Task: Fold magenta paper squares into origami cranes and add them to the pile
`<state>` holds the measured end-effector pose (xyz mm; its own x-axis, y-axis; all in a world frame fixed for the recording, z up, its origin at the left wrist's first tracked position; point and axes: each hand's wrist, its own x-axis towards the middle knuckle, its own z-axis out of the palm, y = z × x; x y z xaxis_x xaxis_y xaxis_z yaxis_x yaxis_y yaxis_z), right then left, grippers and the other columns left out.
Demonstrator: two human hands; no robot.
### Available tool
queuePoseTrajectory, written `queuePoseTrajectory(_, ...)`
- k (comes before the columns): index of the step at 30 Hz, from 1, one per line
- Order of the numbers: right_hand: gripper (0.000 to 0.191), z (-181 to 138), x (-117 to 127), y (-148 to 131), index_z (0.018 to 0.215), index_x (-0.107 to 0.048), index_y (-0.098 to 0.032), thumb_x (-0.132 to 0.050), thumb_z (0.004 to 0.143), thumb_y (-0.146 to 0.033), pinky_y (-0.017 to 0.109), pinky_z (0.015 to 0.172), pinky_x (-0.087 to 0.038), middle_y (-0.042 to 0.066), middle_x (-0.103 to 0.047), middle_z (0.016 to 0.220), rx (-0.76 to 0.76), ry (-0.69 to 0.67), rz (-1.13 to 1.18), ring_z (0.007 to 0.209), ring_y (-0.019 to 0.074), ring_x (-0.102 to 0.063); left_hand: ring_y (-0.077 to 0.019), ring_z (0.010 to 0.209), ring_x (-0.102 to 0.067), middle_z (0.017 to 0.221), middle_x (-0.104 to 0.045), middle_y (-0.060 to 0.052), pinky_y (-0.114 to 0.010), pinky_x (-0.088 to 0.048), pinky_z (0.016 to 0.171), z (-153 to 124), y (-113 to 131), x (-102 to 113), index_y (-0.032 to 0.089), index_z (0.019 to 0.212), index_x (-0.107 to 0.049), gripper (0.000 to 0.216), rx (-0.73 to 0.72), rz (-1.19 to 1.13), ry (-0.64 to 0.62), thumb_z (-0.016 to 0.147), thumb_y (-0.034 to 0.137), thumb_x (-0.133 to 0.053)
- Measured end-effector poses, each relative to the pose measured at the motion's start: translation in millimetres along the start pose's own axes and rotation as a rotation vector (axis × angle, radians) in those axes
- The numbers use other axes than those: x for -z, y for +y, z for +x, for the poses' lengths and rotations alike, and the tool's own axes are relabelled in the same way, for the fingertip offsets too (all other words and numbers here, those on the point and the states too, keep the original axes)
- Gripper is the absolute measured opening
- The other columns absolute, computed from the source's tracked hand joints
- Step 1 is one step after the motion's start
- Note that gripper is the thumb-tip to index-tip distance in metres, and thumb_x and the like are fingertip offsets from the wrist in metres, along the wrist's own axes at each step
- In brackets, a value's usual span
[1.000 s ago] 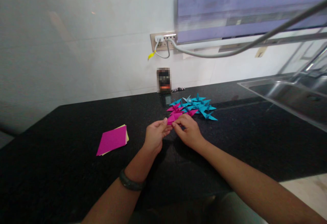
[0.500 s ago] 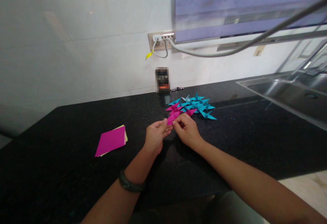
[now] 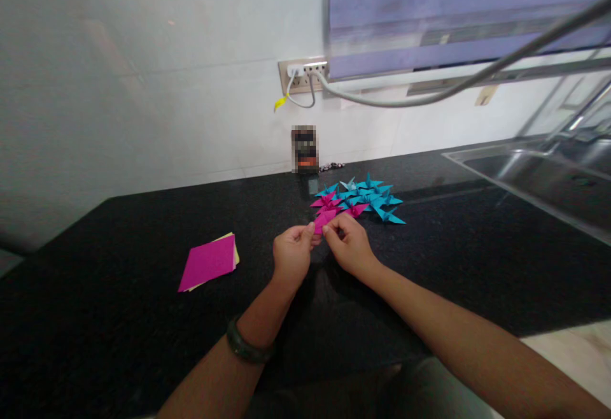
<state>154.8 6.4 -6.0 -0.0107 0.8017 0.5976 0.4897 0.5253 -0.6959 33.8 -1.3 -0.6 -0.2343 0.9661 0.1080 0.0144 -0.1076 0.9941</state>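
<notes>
A stack of square paper (image 3: 209, 263), magenta on top with yellow edges peeking out beneath, lies on the left part of a black counter (image 3: 119, 336), nearer the viewer than its far left corner and in the same spot as half a second earlier. To its right, a person's left hand (image 3: 291, 256), a dark bracelet (image 3: 249, 346) on the wrist, grasps a folded magenta paper (image 3: 323, 221) by its left end. Fingers that reached out below the paper half a second ago are now drawn in, and the back of the hand has turned further into view.

The paper, raised above the middle of the counter, between near and far edges, is a small, narrow form with a slanted upper side; its finer creases are too small to tell. The right hand (image 3: 352, 244), little changed, pinches the right end between thumb and bent forefinger.

Just beyond the hands, toward the far edge, sit magenta cranes (image 3: 327, 202) and, mostly farther right, a cluster of blue cranes (image 3: 367, 200), wings spread. A steel sink (image 3: 496, 174) is set in the counter's right side.
</notes>
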Motion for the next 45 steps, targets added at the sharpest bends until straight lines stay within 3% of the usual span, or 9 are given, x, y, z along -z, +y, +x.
queuePoseTrajectory(6,0.006,1.3,4.6,-2.1,0.072,-0.054,-0.017,-0.052,0.076,-0.022,0.023,0.054,-0.040,0.001,-0.049,0.070,-0.027,0.039,0.112,0.063,0.0121,-0.047,-0.0141,0.051,-0.061,0.057,-0.066,-0.004,-0.024,-0.047,0.052,3.6,-0.8,5.0,0.013,0.067,-0.065,0.029,-0.077,0.127,0.028,0.073,0.040,-0.057)
queuePoseTrajectory(9,0.028,4.7,11.6,2.2,0.102,-0.053,-0.018,-0.056,0.076,-0.028,0.025,0.059,-0.044,0.006,-0.053,0.092,-0.025,0.067,0.124,0.077,0.0152,-0.051,-0.0136,0.051,-0.060,0.056,-0.065,-0.003,-0.023,-0.045,0.051,5.5,1.0,9.8,0.014,0.068,-0.065,0.026,-0.106,0.271,-0.042,0.075,0.038,-0.055)
queuePoseTrajectory(11,0.039,7.7,16.8,5.6,0.110,-0.052,-0.020,-0.060,0.074,-0.030,0.030,0.072,-0.045,0.008,-0.055,0.101,0.084,-0.056,0.090,0.088,0.0180,-0.052,-0.0134,0.052,-0.059,0.057,-0.065,-0.002,-0.023,-0.043,0.052,7.0,2.2,14.0,0.015,0.067,-0.065,0.025,-0.184,0.428,-0.190,0.076,0.035,-0.053)
queuePoseTrajectory(13,0.030,9.9,20.6,8.5,0.101,-0.059,-0.019,-0.062,0.073,-0.030,0.032,0.077,-0.042,0.006,-0.061,0.090,0.170,-0.234,0.055,0.086,0.0181,-0.054,-0.0133,0.056,-0.059,0.059,-0.065,-0.002,-0.023,-0.041,0.054,8.6,3.9,18.3,0.016,0.066,-0.065,0.024,-0.310,0.600,-0.332,0.078,0.030,-0.050)
queuePoseTrajectory(16,0.012,10.3,21.7,12.0,0.074,-0.063,-0.016,-0.061,0.074,-0.028,0.026,0.065,-0.040,0.002,-0.059,0.066,0.152,-0.458,0.004,0.068,0.0138,-0.052,-0.0139,0.062,-0.058,0.064,-0.065,-0.003,-0.024,-0.038,0.058,10.1,8.2,23.0,0.017,0.068,-0.066,0.025,-0.464,0.808,-0.413,0.080,0.031,-0.049)
queuePoseTrajectory(20,0.017,7.8,17.9,15.8,0.059,-0.060,-0.015,-0.059,0.072,-0.024,0.022,0.056,-0.035,-0.001,-0.054,0.057,0.050,-0.572,0.038,0.059,0.0105,-0.048,-0.0154,0.067,-0.057,0.068,-0.065,-0.004,-0.025,-0.038,0.063,10.0,10.9,24.1,0.017,0.065,-0.064,0.026,-0.534,0.884,-0.490,0.081,0.031,-0.049)
queuePoseTrajectory(25,0.020,8.2,12.1,13.5,0.058,-0.060,-0.014,-0.063,0.068,-0.031,0.022,0.051,-0.031,-0.003,-0.052,0.053,-0.323,-0.410,0.402,0.050,0.0076,-0.042,-0.0134,0.062,-0.058,0.069,-0.065,-0.003,-0.023,-0.042,0.059,11.5,0.5,17.9,0.016,0.078,-0.065,0.023,-0.294,0.447,-0.312,0.079,0.035,-0.052)
queuePoseTrajectory(31,0.024,10.0,8.4,6.2,0.049,-0.058,-0.014,-0.075,0.052,-0.031,0.023,0.053,-0.032,-0.004,-0.052,0.048,-0.603,-0.169,0.748,0.049,0.0069,-0.043,-0.0137,0.059,-0.059,0.066,-0.067,-0.004,-0.024,-0.044,0.058,7.5,-4.9,7.7,0.013,0.074,-0.066,0.022,-0.068,0.150,-0.325,0.063,0.033,-0.068)
queuePoseTrajectory(45,0.025,6.4,4.8,2.3,0.048,-0.058,-0.013,-0.079,0.047,-0.027,0.022,0.049,-0.033,-0.004,-0.055,0.046,-0.750,-0.139,0.966,0.044,0.0067,-0.046,-0.0122,0.051,-0.059,0.055,-0.066,-0.002,-0.023,-0.045,0.055,2.0,7.5,5.7,0.013,0.064,-0.066,0.010,0.055,0.106,-0.317,0.063,0.023,-0.065)
